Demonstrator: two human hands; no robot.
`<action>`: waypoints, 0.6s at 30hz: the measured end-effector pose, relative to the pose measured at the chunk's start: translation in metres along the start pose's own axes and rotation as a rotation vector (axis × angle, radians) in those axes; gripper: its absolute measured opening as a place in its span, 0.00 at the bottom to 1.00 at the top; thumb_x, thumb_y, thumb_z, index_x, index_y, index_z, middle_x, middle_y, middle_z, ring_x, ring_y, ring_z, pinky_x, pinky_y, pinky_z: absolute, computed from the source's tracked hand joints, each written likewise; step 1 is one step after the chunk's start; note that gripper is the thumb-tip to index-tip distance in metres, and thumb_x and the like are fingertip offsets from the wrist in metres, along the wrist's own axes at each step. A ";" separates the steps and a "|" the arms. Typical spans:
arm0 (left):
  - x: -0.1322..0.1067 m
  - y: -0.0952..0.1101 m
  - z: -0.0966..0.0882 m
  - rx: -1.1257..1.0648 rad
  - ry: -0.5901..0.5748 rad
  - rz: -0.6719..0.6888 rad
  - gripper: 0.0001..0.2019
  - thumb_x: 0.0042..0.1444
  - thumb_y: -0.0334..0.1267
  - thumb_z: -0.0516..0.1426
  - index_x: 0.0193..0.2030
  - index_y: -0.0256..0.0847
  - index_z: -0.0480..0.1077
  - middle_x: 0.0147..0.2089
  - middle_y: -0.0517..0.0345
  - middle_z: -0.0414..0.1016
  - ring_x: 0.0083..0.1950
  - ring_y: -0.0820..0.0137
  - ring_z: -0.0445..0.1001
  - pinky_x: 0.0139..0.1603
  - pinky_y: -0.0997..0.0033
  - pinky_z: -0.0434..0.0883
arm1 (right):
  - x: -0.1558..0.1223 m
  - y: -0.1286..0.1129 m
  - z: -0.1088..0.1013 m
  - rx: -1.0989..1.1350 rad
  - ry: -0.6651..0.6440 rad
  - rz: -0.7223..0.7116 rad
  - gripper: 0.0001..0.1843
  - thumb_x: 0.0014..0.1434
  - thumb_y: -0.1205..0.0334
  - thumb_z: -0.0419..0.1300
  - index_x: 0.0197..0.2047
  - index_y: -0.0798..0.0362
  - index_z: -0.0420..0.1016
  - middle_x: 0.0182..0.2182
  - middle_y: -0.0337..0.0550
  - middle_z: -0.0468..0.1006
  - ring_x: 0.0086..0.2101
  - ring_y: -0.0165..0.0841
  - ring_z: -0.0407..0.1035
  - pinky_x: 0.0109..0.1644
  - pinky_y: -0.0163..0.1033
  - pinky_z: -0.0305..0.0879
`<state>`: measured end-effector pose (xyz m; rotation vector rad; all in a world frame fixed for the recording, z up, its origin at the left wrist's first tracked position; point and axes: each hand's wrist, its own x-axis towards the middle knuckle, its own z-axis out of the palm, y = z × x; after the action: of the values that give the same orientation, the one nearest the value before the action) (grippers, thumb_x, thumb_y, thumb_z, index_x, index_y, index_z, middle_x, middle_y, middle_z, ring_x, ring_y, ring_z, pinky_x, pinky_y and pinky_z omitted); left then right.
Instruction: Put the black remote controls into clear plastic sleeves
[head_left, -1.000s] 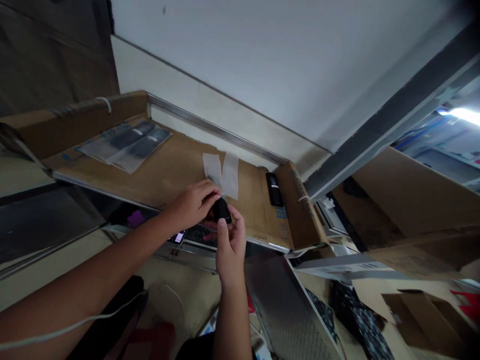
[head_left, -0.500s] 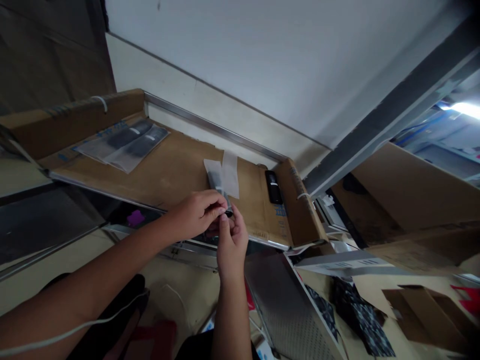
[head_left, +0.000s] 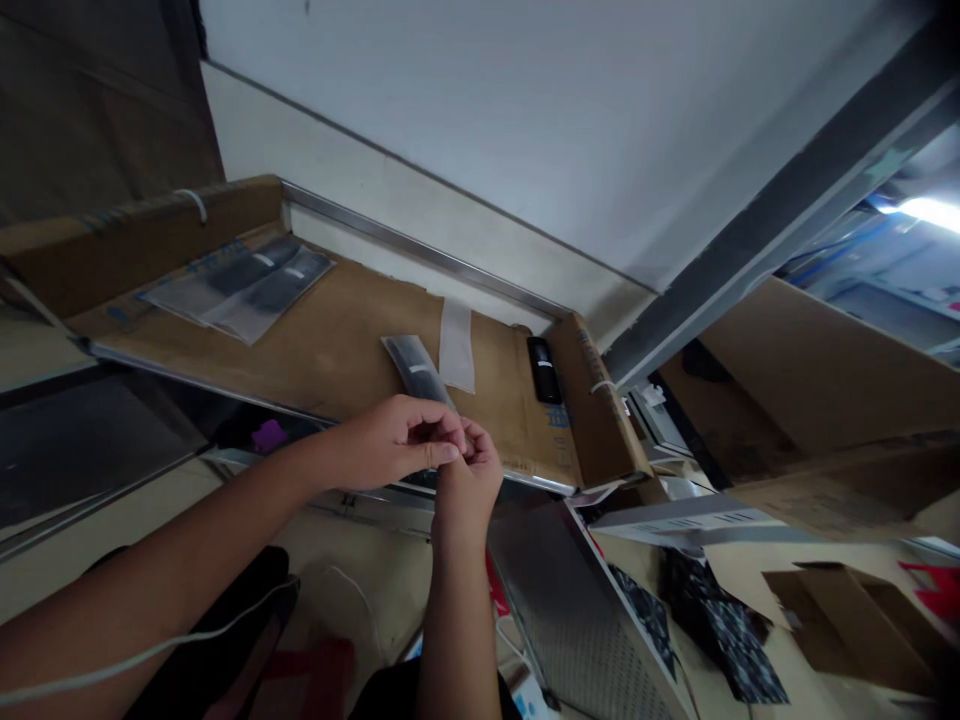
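My left hand [head_left: 397, 443] and my right hand [head_left: 469, 480] meet at the front edge of a cardboard-lined shelf [head_left: 345, 340]. Both pinch the near end of a clear plastic bag [head_left: 416, 368] that has a dark object inside and lies flat on the cardboard, pointing away from me. Their fingers are curled and pressed together on the bag's opening. An empty clear bag [head_left: 457, 345] lies just beyond, and a black device [head_left: 543, 369] rests to the right of it on the same shelf.
Several bagged dark items [head_left: 240, 288] lie at the shelf's far left. A white wall rises behind. Cardboard boxes [head_left: 817, 400] stand at right, with a perforated metal panel [head_left: 577, 610] and dark patterned sheets [head_left: 720, 620] below. A white cable [head_left: 150, 650] crosses my left arm.
The black object that my hands held bare a second ago is now inside the clear bag. The bag has been drawn toward me and my fingers have closed on its near end.
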<state>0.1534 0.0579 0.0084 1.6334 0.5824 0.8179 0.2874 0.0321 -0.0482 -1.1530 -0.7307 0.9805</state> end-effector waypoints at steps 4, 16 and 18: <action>-0.001 -0.008 -0.011 -0.089 0.055 -0.135 0.12 0.60 0.48 0.63 0.38 0.40 0.73 0.33 0.59 0.77 0.31 0.73 0.74 0.35 0.73 0.71 | 0.000 -0.002 0.000 0.032 0.022 0.018 0.22 0.43 0.58 0.71 0.41 0.57 0.74 0.27 0.38 0.80 0.25 0.29 0.71 0.30 0.32 0.69; 0.015 -0.012 -0.005 -0.834 0.587 -0.386 0.10 0.65 0.39 0.58 0.40 0.35 0.78 0.41 0.45 0.83 0.40 0.64 0.82 0.38 0.69 0.79 | -0.024 -0.028 -0.001 -0.344 -0.160 -0.183 0.20 0.57 0.58 0.61 0.51 0.55 0.78 0.27 0.38 0.77 0.21 0.28 0.64 0.25 0.33 0.60; 0.015 -0.009 -0.008 -0.859 0.618 -0.377 0.10 0.65 0.37 0.57 0.41 0.34 0.79 0.41 0.44 0.83 0.40 0.63 0.82 0.39 0.69 0.79 | -0.029 -0.033 -0.002 -0.520 -0.215 -0.312 0.20 0.56 0.63 0.60 0.52 0.53 0.79 0.27 0.37 0.76 0.24 0.30 0.65 0.29 0.34 0.62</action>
<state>0.1577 0.0760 0.0038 0.4558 0.7864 1.0846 0.2851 0.0012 -0.0169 -1.3338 -1.3516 0.6702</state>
